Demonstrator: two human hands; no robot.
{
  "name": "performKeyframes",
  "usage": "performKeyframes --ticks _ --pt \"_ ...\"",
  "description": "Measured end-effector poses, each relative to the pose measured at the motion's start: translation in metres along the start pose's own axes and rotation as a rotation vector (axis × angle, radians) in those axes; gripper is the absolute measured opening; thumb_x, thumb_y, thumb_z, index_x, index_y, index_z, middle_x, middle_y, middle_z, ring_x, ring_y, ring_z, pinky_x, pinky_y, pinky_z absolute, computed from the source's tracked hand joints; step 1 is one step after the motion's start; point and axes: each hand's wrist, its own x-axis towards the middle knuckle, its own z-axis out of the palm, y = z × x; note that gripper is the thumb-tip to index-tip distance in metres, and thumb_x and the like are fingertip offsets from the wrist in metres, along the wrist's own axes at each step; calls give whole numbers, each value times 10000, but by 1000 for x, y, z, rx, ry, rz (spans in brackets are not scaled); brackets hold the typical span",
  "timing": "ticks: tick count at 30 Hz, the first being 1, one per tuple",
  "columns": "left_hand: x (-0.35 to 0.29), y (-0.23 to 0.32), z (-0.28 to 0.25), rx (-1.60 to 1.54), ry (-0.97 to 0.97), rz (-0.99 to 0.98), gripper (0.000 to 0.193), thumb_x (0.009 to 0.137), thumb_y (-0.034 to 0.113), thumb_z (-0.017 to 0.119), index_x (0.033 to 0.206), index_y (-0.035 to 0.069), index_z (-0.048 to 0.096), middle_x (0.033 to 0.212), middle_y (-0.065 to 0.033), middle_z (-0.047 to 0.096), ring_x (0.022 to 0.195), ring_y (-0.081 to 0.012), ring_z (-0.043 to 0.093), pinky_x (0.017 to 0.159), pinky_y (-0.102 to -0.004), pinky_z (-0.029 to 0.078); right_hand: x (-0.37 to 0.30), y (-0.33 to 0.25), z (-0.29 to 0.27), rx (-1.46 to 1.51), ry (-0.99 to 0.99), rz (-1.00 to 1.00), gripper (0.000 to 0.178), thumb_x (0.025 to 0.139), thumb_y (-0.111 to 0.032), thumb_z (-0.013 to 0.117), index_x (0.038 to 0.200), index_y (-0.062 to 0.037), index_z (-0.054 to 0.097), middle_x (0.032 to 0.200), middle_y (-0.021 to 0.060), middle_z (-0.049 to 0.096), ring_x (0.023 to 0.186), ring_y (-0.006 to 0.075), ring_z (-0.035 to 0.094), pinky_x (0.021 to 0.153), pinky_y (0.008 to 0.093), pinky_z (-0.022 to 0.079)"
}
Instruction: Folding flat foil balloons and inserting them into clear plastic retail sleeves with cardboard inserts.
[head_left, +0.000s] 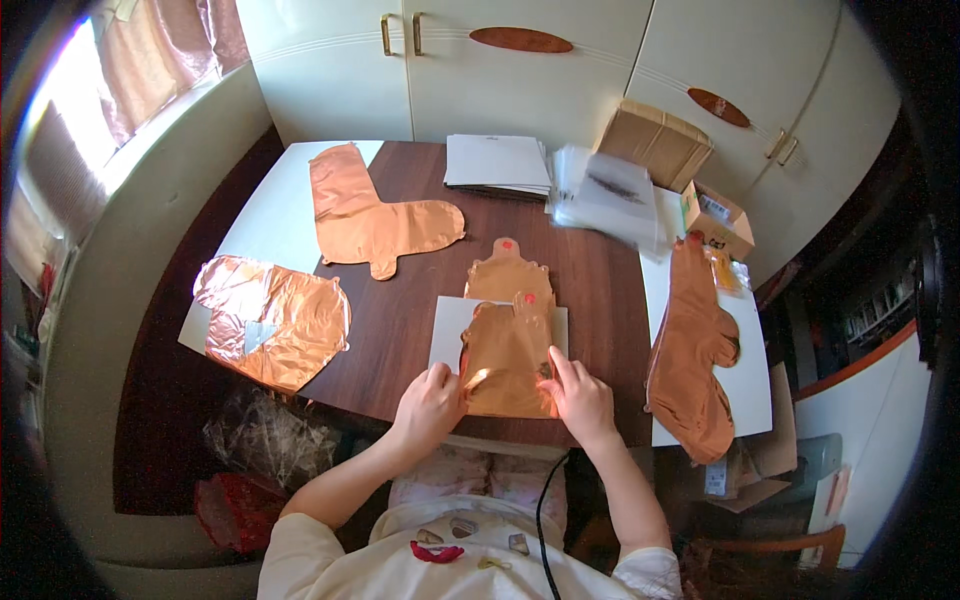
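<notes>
A flat, folded copper-coloured foil balloon (507,350) lies over a white card (447,320) at the table's front middle. My left hand (432,405) has its fingers closed on the balloon's left edge. On its right edge, my right hand (582,400) pinches the foil between thumb and fingers. A red dot shows on the balloon's upper tab. Just beyond lies more copper foil (508,275) with its own red dot; its lower part is hidden. Other flat foil balloons rest at the far left (370,220), near left (290,320) and right (690,350).
White cards (495,162) are stacked at the back, beside clear plastic bags (605,190). A cardboard box (655,145) and a smaller open box (735,235) stand back right, near yellow packets (725,270). White cabinets (530,85) line the far side.
</notes>
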Motion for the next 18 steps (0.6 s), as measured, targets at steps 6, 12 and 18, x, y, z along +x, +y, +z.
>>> performKeyframes --ticks 6,12,18 --pt "-11 15 -10 77 3 -159 137 698 110 624 812 46 582 909 -100 526 867 -249 537 739 -355 472 -12 -3 -1 37 104 -29 502 760 -345 682 1179 -112 532 766 82 589 653 260 621 545 358 502" --pt "-26 58 0 4 -169 330 642 795 492 589 1294 106 470 1381 -126 395 1294 -369 329 1069 -467 259 -12 -3 -1 -19 123 -57 486 778 -372 649 1173 -113 536 749 56 586 630 231 626 522 343 512" --pt "-21 49 -4 134 -303 133 801 758 630 540 1390 172 359 1410 -184 326 1281 -466 283 1050 -561 227 -12 -5 -2 -49 142 -88 441 792 -371 633 1147 -119 559 754 37 599 616 212 613 514 322 506"
